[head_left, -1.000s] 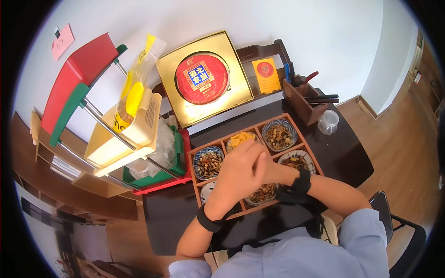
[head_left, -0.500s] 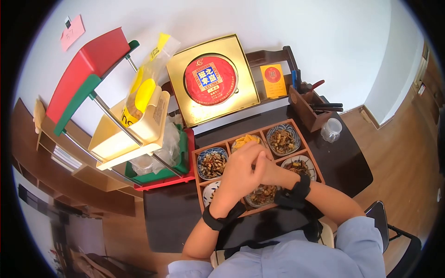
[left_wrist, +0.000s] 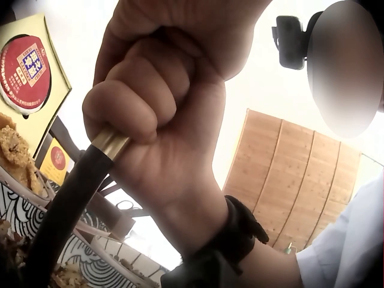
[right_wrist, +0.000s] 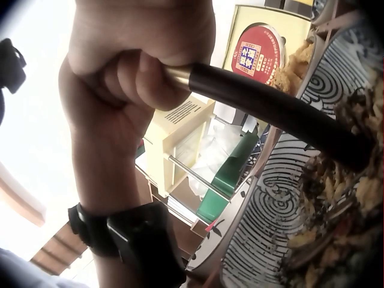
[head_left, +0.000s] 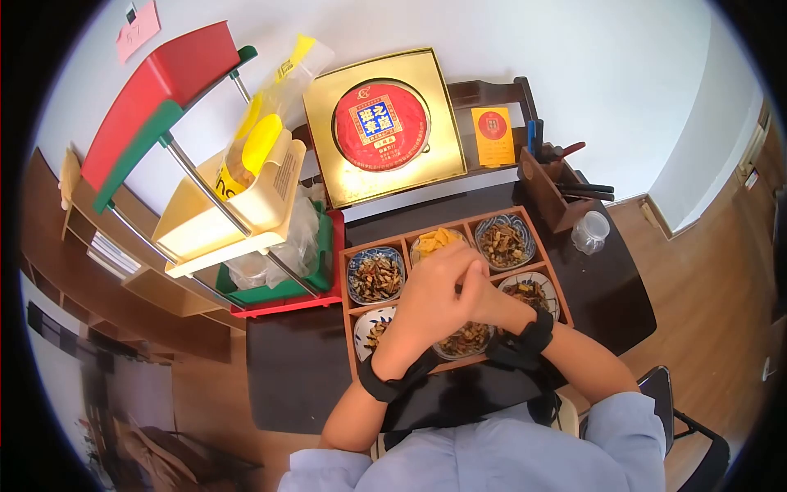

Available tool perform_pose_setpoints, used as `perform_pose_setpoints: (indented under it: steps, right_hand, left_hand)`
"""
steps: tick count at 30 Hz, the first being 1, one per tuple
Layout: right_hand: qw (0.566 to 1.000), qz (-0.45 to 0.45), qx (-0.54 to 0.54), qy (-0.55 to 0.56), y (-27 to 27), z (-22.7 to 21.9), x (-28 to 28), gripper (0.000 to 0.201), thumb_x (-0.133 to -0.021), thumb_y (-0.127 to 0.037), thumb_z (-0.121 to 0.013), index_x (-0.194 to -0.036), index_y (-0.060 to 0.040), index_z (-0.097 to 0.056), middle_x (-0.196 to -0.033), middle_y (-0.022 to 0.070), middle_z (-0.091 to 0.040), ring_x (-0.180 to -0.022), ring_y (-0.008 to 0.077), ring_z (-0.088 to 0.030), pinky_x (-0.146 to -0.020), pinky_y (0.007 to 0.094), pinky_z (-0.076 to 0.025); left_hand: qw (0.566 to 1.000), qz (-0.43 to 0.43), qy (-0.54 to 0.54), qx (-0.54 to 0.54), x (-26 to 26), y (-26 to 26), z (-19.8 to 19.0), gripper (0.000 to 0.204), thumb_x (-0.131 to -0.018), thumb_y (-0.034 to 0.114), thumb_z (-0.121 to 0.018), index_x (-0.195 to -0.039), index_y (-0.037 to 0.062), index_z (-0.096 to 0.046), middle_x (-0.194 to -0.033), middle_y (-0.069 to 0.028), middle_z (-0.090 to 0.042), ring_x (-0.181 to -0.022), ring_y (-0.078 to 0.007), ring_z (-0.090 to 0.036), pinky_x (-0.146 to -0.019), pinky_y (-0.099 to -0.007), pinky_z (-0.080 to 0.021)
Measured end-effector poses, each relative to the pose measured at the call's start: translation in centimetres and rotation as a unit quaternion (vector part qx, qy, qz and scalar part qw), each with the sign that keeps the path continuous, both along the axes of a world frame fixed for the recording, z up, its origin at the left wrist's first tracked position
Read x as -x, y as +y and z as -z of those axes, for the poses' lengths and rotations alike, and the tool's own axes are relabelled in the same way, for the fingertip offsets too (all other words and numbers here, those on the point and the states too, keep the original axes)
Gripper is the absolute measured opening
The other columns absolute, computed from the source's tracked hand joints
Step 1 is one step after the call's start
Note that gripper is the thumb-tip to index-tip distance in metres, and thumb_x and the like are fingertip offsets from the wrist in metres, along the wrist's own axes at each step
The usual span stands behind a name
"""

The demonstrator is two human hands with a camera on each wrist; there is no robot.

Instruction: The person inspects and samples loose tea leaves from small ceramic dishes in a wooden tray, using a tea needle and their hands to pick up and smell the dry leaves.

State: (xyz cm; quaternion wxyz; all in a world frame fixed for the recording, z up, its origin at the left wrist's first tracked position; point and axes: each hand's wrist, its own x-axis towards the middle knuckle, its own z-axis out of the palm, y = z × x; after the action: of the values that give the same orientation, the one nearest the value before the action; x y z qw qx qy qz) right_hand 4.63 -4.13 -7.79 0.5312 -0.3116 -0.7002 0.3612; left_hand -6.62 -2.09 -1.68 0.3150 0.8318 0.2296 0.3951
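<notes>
My left hand (head_left: 426,307) and right hand (head_left: 496,310) are clasped together above a divided wooden tray (head_left: 349,328). Both wrist views show curled fingers around a dark rod (right_wrist: 258,105) with a gold collar. Its dark length slants out of the grip toward the patterned dishes; its upper end is hidden inside the hands. In the tray, several dishes hold dried brown pieces, such as the blue dish (head_left: 375,275) at back left. Yellow chips (head_left: 434,238) fill the dish just beyond the hands. The front middle dish (head_left: 463,339) lies partly under them.
Left of the tray stands a rack with a cream bin (head_left: 221,217) and green basket (head_left: 325,262). Behind is a gold box (head_left: 443,115) with a red disc. At right are a wooden holder (head_left: 548,193) of tools and a clear jar (head_left: 590,232). Dark table (head_left: 291,385) surrounds the tray.
The head view has shifted a little, so more of the front left dish shows beside the wrist. The hands remain clasped over the tray.
</notes>
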Motion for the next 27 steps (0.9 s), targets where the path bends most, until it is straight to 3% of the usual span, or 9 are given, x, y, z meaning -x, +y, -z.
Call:
perform_pose_setpoints:
  steps: [7,16,19,27]
  right_hand:
    - [0.999,-0.052,0.003,-0.013,0.7,0.5,0.1,0.019,-0.082,-0.005,-0.056,-0.1,0.0012,-0.054,-0.096,0.0112,-0.058,-0.093,0.0208,-0.056,-0.077,0.033,-0.045]
    - [0.996,-0.033,-0.028,-0.081,0.8,0.0,0.0,0.02,-0.081,-0.006,-0.057,-0.099,0.0017,-0.054,-0.098,0.0114,-0.058,-0.092,0.0207,-0.056,-0.076,0.0331,-0.045]
    - [0.998,-0.058,-0.006,-0.024,0.6,0.0,0.1,0.023,-0.081,-0.007,-0.058,-0.102,0.0012,-0.054,-0.099,0.0108,-0.059,-0.094,0.0207,-0.056,-0.079,0.0333,-0.046]
    - [0.999,-0.032,-0.025,0.001,-0.3,-0.4,-0.2,0.025,-0.082,-0.008,-0.059,-0.105,0.0004,-0.054,-0.101,0.0105,-0.059,-0.098,0.0208,-0.056,-0.082,0.0334,-0.045]
  left_hand:
    - [1.0,-0.008,-0.018,0.012,0.3,-0.1,0.3,0.015,-0.084,0.009,-0.049,-0.076,0.0001,-0.058,-0.074,-0.0156,-0.054,-0.071,-0.0338,-0.056,-0.064,-0.0388,-0.045]
    - [1.0,-0.007,-0.005,0.019,0.6,0.1,0.3,0.019,-0.085,0.008,-0.044,-0.078,-0.0027,-0.058,-0.074,-0.0147,-0.056,-0.069,-0.0294,-0.055,-0.065,-0.034,-0.043]
    - [0.999,-0.016,-0.02,0.026,0.2,-0.2,0.2,0.015,-0.085,0.01,-0.049,-0.077,-0.0001,-0.057,-0.074,-0.0157,-0.054,-0.071,-0.0343,-0.056,-0.065,-0.0397,-0.045]
    - [1.0,-0.01,-0.004,0.023,-0.1,-0.5,0.2,0.015,-0.085,0.011,-0.05,-0.077,0.0002,-0.058,-0.075,-0.0155,-0.055,-0.073,-0.0347,-0.056,-0.066,-0.0399,-0.045]
